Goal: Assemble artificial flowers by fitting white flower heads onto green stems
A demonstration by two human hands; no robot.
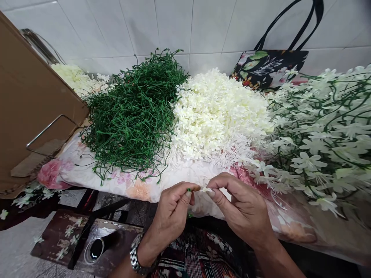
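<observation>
My left hand (175,208) pinches a green plastic stem (189,189) between thumb and forefinger, with most of it hidden by the fingers. Just to the right, my right hand (239,204) holds a small white artificial flower (206,189) between thumb and fingertips. The stem and the flower are close together in front of me; I cannot tell whether they touch. Beyond my hands lie a tangled heap of green plastic stems (136,112) and a heap of cream-white flower heads (217,112). Thin white stamen pieces (232,152) lie at the front of the flower heap.
Finished-looking white flowers on stems (313,158) pile up at the right. A cardboard box (34,100) stands at the left, and a floral bag (269,67) leans on the tiled wall. Low at left, a cup of dark liquid (95,250) rests on a brown stool (113,235).
</observation>
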